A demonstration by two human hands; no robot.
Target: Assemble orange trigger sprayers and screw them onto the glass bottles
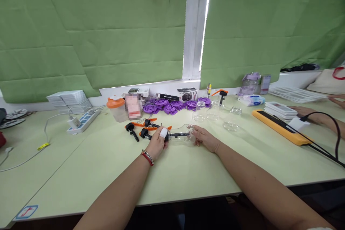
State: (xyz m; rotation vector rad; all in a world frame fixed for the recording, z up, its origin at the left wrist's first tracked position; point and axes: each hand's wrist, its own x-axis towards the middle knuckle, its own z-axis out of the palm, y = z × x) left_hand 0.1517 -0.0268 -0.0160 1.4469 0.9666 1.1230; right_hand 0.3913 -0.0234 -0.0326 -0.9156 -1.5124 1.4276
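My left hand [158, 143], with a white covering on its thumb, is closed round the black end of a part whose dark rod [179, 135] runs inside a clear bottle-shaped vessel [181, 129]. At the vessel's other end, the fingers of my right hand [206, 139] grip its clear rim. The vessel lies on its side, just above or on the table; I cannot tell which. Left of my left hand are several black-and-orange parts with handles [132, 131]. Clear round pieces [230, 126] lie beyond my right hand.
Purple round parts [170, 109] are piled at the back. An orange-lidded cup [116, 109] and a white power strip [85, 122] stand left. On the right are a yellow-orange power strip [280, 127], stacked white cards [281, 110], a purple bottle [250, 84] and another person's hand [303, 111].
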